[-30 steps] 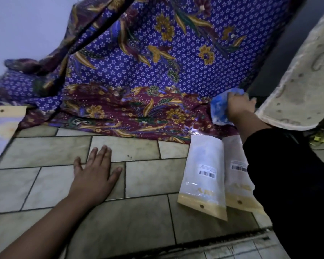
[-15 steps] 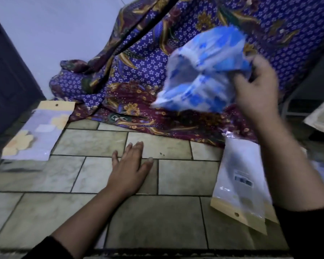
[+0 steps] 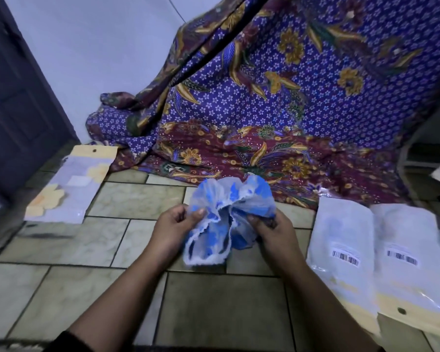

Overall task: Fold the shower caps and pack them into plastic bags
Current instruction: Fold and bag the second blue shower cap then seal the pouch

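While both of my hands are up off the floor tiles (image 3: 142,199), the item in work is one blue-and-white shower cap (image 3: 229,214), bunched and unfolded.

Left hand (image 3: 174,224): closed, thumb and fingers pinching the cap's frilled white edge on its left side. Right hand (image 3: 272,228): closed likewise on the right side of the cap, fingers buried in the gathers. Purpose, as I judge it: one grip at each side lets me pull the elastic rim apart and flatten the cap before the first fold.

Position of the cap: directly between my two hands, touching both, hanging in the air above the tiles; its lower frill droops below my knuckles.

To the right of my right hand, lying flat on the tiles: two plastic bags (image 3: 346,250), side by side and slightly overlapping, barcode labels up, hang-hole headers toward me. I take it they lie there to be within reach for packing.

Well to the left of my left hand: a flat packet with yellow flowers (image 3: 69,189); whether it holds a cap I cannot tell.

Beyond both hands: a purple batik cloth (image 3: 277,110) draped to the floor.
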